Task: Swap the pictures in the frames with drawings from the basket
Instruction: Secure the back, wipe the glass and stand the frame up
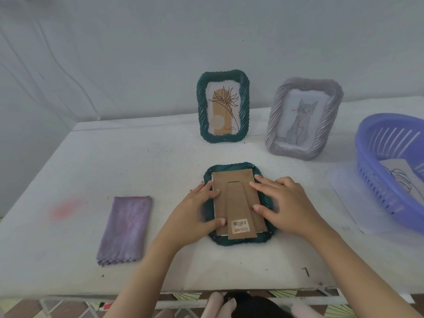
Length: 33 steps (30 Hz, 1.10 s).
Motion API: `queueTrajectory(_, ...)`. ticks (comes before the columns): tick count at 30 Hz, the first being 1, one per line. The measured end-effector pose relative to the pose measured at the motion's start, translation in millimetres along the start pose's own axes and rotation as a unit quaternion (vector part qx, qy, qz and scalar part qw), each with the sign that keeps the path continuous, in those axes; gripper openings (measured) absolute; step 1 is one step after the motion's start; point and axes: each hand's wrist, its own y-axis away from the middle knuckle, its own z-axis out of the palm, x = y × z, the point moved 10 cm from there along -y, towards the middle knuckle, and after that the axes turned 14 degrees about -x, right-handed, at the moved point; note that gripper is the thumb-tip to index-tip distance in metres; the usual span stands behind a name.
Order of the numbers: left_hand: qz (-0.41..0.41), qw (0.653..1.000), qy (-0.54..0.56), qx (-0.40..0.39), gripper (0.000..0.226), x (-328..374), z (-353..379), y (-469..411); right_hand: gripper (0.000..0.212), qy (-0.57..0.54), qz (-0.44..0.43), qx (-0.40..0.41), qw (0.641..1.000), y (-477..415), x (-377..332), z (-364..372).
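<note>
Currently: face-down green frame on table — left hand, right hand flat on backing, gripping nothing. Backing unopened; basket drawing unused.

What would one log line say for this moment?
face-down green frame | left hand, right hand flat on cardboard back | basket untouched

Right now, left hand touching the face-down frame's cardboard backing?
Touching. Head view shows the left hand with thumb and fingertips pressed flat on the cardboard backing.

Left hand and right hand flat, palms down, fingers spread, forearms angled inward
</note>
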Motion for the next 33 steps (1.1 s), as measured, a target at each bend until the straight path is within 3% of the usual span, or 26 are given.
queueTrajectory(7,0.013,1.000,-0.011,0.000,0.066,-2.3,-0.6,-3.7,0.053,-0.034,-0.029,0.011,0.999,-1.2,2.9,-0.9)
queueTrajectory(10,0.031,0.997,-0.016,0.065,0.040,1.5,-14.3,-7.3,0.045,-0.018,-0.040,0.021,0.999,-5.3,0.4,-5.0)
queueTrajectory(14,0.016,0.986,-0.020,0.163,0.002,2.6,-37.3,-16.7,0.017,-0.063,-0.037,0.080,0.994,-14.0,4.2,-20.4)
queueTrajectory(17,-0.012,0.986,-0.028,0.165,0.025,-1.8,-45.1,-27.2,0.013,-0.089,-0.019,0.097,0.991,-22.0,9.2,-26.1)
queueTrajectory(19,-0.039,0.992,-0.051,0.112,0.053,-6.0,-42.3,-36.9,0.033,-0.074,-0.001,0.072,0.995,-28.3,12.8,-24.3)
queueTrajectory(21,-0.075,0.994,-0.060,0.057,0.065,-13.7,-37.9,-42.9,0.056,-0.065,0.021,0.019,0.997,-34.3,19.0,-17.9)
queueTrajectory(26,-0.088,0.994,-0.067,0.012,0.065,-20.3,-31.8,-46.7,0.065,-0.062,0.041,-0.051,0.996,-39.9,27.4,-9.2)
queueTrajectory(33,-0.091,0.994,-0.065,0.003,0.062,-22.3,-30.2,-46.5,0.060,-0.042,0.043,-0.064,0.996,-39.9,27.9,-8.1)
